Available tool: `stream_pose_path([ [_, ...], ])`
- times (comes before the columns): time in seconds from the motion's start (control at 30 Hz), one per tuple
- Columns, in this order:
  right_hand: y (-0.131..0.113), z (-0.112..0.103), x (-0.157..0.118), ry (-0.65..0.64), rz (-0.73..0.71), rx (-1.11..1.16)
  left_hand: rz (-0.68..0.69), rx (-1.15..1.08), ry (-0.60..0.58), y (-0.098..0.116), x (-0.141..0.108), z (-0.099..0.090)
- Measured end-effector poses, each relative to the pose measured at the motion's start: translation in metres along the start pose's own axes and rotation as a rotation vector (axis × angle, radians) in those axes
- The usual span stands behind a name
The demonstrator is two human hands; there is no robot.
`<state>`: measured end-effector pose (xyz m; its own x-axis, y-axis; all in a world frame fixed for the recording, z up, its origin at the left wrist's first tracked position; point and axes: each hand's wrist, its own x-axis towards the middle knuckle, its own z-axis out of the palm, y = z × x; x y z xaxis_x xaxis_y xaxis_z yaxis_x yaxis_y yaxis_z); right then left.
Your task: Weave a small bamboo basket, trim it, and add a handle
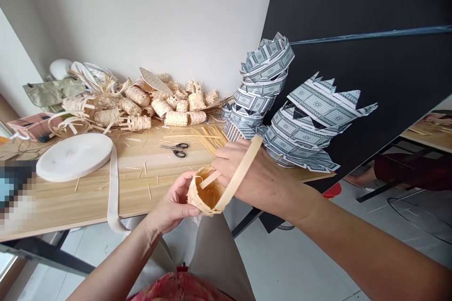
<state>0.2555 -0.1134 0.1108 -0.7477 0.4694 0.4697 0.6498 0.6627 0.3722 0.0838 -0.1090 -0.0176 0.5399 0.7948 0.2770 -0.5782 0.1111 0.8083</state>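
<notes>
A left hand [176, 204] grips a small woven basket [199, 201] beyond the worktop's near edge, while a right hand [247, 174] works at its rim; exactly what the right grip pinches cannot be told. A long pale strip [243, 169] crosses before the right hand and could crease or split if bent sharply; squeezed hard, the thin basket wall might buckle. On the worktop [141, 197], a white roll's [74, 155] loose tail hangs over the near edge, where a passing knee or forearm could drag it. Farther back lie black-handled scissors [179, 150] and straw-like sticks [215, 137], easily scattered by a sleeve, before heaped woven tubes [137, 96] and, right, leaning patterned stacks [259, 99] that a bump could topple.
</notes>
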Motion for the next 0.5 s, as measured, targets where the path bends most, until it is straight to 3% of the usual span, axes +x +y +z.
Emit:
stream_pose_path([
  [0.17, 0.002, 0.003, -0.001, -0.099, 0.022, 0.066, -0.017, 0.088, -0.077, 0.02, 0.003, 0.001],
  [0.33, -0.002, 0.003, 0.003, -0.126, 0.004, 0.001, 0.071, 0.226, 0.176, 0.044, 0.016, 0.017],
  [0.5, -0.011, 0.001, 0.009, -0.166, 0.043, -0.031, 0.031, 0.357, 0.163, 0.048, 0.022, 0.03],
])
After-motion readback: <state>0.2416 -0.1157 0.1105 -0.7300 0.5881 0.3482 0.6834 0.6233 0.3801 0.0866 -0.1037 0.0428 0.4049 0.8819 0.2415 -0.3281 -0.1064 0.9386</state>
